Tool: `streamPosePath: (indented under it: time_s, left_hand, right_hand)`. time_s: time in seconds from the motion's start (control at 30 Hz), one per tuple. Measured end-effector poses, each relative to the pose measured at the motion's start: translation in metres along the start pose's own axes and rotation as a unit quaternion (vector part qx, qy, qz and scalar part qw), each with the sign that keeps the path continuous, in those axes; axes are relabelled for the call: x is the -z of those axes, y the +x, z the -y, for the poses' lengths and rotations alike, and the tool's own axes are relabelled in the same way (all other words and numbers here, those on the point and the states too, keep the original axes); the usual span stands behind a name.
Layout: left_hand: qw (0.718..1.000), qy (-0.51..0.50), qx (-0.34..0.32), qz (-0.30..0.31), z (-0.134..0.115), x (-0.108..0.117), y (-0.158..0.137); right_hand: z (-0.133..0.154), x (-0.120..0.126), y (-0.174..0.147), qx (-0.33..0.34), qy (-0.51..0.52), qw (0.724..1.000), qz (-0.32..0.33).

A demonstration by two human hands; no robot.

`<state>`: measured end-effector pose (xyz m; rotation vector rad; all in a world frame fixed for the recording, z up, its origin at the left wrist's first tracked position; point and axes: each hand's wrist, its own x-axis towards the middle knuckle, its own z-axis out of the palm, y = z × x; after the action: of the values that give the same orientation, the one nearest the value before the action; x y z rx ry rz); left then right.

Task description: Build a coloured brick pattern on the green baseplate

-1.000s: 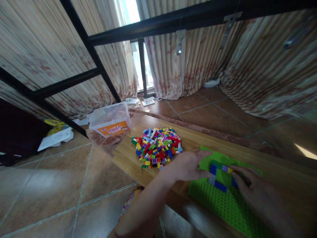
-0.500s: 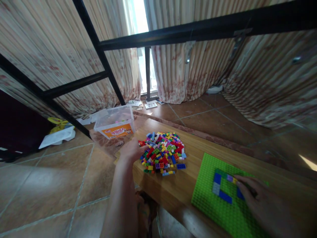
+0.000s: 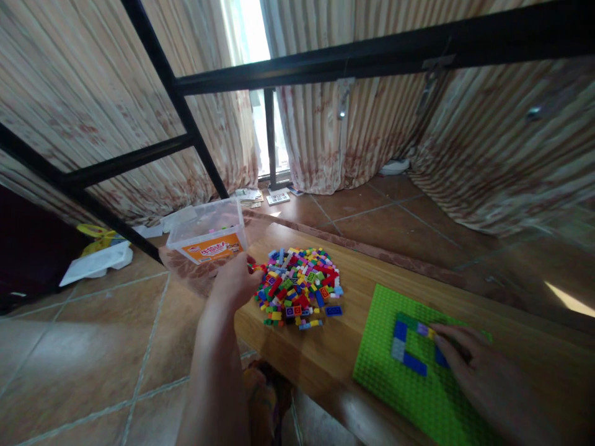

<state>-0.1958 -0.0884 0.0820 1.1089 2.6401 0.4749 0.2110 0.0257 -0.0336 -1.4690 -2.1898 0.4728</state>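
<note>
My left hand is at the left edge of a heap of small coloured toy bricks, fingers drawn together. Red bricks show by its fingertips; whether it holds any brick is hidden. On the right lies a green studded baseplate. Blue bricks, a grey brick, a green brick and a purple brick form part of an outline on it. Beside the purple one, my right hand has thumb and forefinger closed about a yellow brick. Another blue brick is partly covered by this hand.
Heap and baseplate rest on a wooden bench. Behind my left hand stands a clear plastic box with an orange label and a few bricks inside. A black metal frame crosses in front of striped curtains. A white tray lies on the tiled floor.
My left hand has drawn back slightly leftward from the heap, its fingers more curled. My right hand stays at the yellow brick. The whole view has shifted a little.
</note>
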Motion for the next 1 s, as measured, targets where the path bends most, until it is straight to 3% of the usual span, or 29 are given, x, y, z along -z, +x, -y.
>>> streamPosePath:
  time_s: [0.1, 0.17, 0.3, 0.47, 0.57, 0.73, 1.0]
  left_hand:
    - [0.98, -0.183, -0.073, -0.003, -0.019, 0.014, -0.018]
    - [0.944, -0.298, -0.124, 0.073, -0.039, 0.008, -0.028]
    - [0.826, -0.444, -0.223, 0.267, -0.087, -0.041, -0.048]
    - [0.762, -0.473, -0.235, 0.375, -0.125, -0.096, -0.075]
    - [0.762, -0.491, -0.205, 0.369, -0.136, -0.109, -0.083]
    - [0.764, -0.507, -0.197, 0.346, -0.149, -0.123, -0.086]
    - [0.756, -0.505, -0.246, 0.335, -0.157, -0.129, -0.092]
  right_hand:
    - [0.008, 0.004, -0.001, -0.034, 0.01, 0.999, 0.033]
    - [0.016, 0.006, -0.002, -0.033, 0.021, 0.999, 0.037]
    - [0.027, 0.011, -0.001, -0.027, 0.046, 0.998, 0.022]
    - [0.038, 0.02, -0.002, -0.061, 0.086, 0.993, -0.057]
    - [0.051, 0.027, -0.005, -0.064, 0.19, 0.977, -0.077]
    - [0.072, 0.027, -0.012, -0.059, 0.361, 0.931, -0.003]
    - [0.069, 0.026, -0.011, -0.095, 0.457, 0.885, -0.001]
